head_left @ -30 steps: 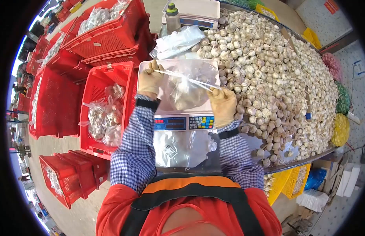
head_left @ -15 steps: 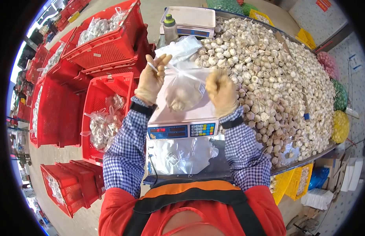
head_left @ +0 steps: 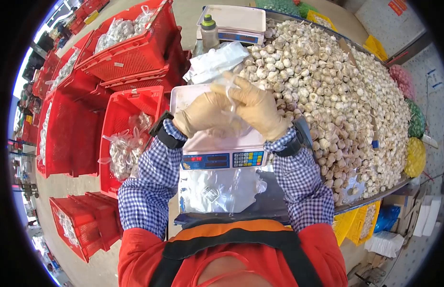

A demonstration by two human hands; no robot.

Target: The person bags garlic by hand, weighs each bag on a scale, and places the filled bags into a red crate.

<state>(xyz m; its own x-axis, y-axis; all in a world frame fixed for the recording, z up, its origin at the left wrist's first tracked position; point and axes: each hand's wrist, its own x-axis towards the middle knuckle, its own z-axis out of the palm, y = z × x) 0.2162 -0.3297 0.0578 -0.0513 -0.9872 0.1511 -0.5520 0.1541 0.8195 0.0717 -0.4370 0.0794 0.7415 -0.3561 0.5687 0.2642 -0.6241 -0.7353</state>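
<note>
Over the digital scale (head_left: 188,98), both gloved hands meet at the top of a clear plastic bag (head_left: 226,128) with garlic in it. My left hand (head_left: 202,114) has its fingers closed at the bag's neck, partly behind the other hand. My right hand (head_left: 254,106) pinches the twisted plastic at the neck, its fingertips blurred. The two hands mostly cover the bag. A display and a keypad show on the scale's front.
Garlic bulbs (head_left: 327,100) form a large heap on the right. Red crates (head_left: 131,57) with bagged garlic stand on the left. A second scale (head_left: 234,19), a bottle (head_left: 209,33) and white plastic bags (head_left: 217,61) lie beyond; flat plastic (head_left: 222,191) is nearer.
My left hand has moved right and down to the bag's neck. My right hand has moved left to meet it. The bag is now largely hidden by them.
</note>
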